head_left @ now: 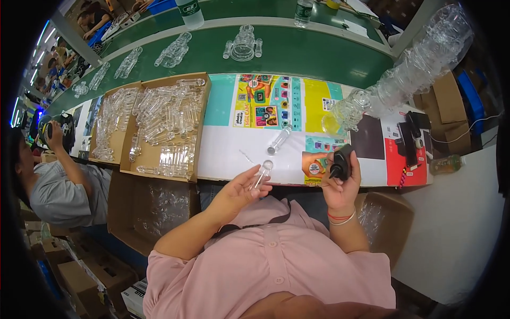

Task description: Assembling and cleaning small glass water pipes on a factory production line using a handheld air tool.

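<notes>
- The clear tube (261,175) sat pinched in my left hand (237,191) just off the near edge of the worktop (234,151), its long axis tilted up and away from me, open end toward the table.
- My right hand (340,186) was closed around a small black device (340,164), level with the tube and to its right, a short gap between them.
- Another clear tube (278,140) lay loose on the worktop beyond both hands.
- Cardboard trays of clear tubes (162,125) filled the left end; a stack of clear parts (409,69) leaned at the far right corner.
- Nothing stood between my hands.
</notes>
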A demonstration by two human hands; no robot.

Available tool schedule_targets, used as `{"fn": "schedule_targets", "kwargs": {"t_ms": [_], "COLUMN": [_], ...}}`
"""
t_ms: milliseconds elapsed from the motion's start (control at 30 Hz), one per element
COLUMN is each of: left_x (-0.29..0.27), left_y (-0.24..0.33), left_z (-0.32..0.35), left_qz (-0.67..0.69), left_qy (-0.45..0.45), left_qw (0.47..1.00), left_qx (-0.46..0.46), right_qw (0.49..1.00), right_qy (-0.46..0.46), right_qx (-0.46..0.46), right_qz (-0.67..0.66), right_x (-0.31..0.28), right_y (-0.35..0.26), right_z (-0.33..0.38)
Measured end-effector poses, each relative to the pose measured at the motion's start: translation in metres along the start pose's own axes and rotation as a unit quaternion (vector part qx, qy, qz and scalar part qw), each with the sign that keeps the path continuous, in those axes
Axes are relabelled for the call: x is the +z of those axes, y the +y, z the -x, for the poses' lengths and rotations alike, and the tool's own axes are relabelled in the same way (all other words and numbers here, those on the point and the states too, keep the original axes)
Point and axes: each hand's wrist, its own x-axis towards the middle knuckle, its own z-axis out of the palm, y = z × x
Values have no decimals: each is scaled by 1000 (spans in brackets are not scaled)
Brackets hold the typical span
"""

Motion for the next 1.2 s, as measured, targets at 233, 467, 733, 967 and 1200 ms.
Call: {"fn": "schedule_targets", "kwargs": {"t_ms": [233, 467, 733, 967, 1200], "left_x": [5, 32, 39, 41, 42], "left_y": [6, 23, 8, 6, 5], "left_z": [-5, -15, -14, -16, -11], "left_qz": [-127, -292, -197, -207, -140], "left_qy": [23, 45, 44, 2, -12], "left_qw": [977, 901, 917, 904, 911], "left_qx": [169, 318, 344, 375, 387], "right_qw": [998, 993, 994, 951, 796], "right_qy": [28, -55, -68, -44, -141], "right_qx": [-30, -47, -34, -192, -318], "right_qz": [49, 95, 83, 237, 494], "right_x": [17, 30, 33, 61, 73], "right_y": [6, 7, 11, 38, 39], "right_z": [4, 5, 5, 13, 29]}}
